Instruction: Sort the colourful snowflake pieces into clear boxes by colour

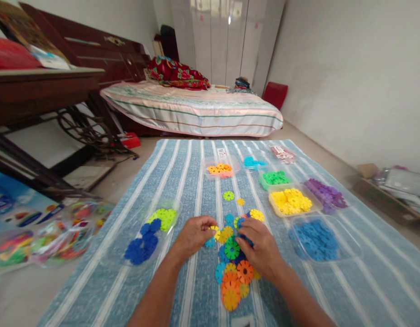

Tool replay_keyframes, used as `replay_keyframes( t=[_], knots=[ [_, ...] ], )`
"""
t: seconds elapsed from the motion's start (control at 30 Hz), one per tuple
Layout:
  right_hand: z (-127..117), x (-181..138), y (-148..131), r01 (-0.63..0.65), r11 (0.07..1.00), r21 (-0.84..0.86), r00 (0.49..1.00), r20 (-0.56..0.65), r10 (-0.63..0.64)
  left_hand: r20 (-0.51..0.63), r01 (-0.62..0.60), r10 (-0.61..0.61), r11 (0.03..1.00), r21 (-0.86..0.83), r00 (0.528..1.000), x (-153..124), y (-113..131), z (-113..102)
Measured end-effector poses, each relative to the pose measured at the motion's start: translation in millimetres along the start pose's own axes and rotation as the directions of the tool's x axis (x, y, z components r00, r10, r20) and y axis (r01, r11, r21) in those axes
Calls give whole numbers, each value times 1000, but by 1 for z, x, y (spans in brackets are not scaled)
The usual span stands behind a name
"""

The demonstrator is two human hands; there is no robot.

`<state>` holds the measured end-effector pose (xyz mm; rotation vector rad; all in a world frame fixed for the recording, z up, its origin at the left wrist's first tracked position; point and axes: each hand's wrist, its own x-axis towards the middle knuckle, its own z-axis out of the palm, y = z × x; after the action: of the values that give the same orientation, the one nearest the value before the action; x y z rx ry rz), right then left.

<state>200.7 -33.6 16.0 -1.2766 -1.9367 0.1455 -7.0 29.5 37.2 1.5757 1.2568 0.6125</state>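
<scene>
My left hand (196,234) is closed in a pinch, with a yellow notched plastic disc (216,232) at its thumb and fingertips. My right hand (262,245) bends over a loose pile of the same kind of discs, its fingers curled among blue pieces; what they grip is hidden. Between and below the hands lie a green disc (232,248), an orange disc (244,271) and a yellow-orange disc (230,299), overlapping others. Past the fingertips, a lime disc (228,195) and a small yellow disc (241,202) rest on the striped cloth (192,195).
On the left, a clear tray (109,254) holds dark blue and lime discs. To the right stand containers with yellow discs (292,201), blue discs (315,239), purple discs (327,194) and green discs (275,177). An orange-filled box (203,169) sits farther back, before a bed (196,109).
</scene>
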Motion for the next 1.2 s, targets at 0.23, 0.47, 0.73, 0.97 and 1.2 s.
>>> replay_keyframes(
  t=[0.23,0.47,0.73,0.97,1.2],
  knots=[
    [-3,-9,-17,30,1000,-8,986,164,-28,9,-5,5,999,-37,1000,-2,3,-1],
    [1,-11,-16,32,999,-21,974,224,-27,14,22,-21,997,-74,1000,-3,2,0],
    [2,1,-10,123,992,26,991,56,-124,13,10,-9,996,-90,1000,-1,0,0],
    [-48,79,40,-107,941,-320,916,-400,-32,13,24,-23,996,-83,1000,0,-1,1],
    [-18,62,40,-67,957,-283,968,-252,-7,-19,26,-28,996,-87,999,0,-3,2]
  ],
)
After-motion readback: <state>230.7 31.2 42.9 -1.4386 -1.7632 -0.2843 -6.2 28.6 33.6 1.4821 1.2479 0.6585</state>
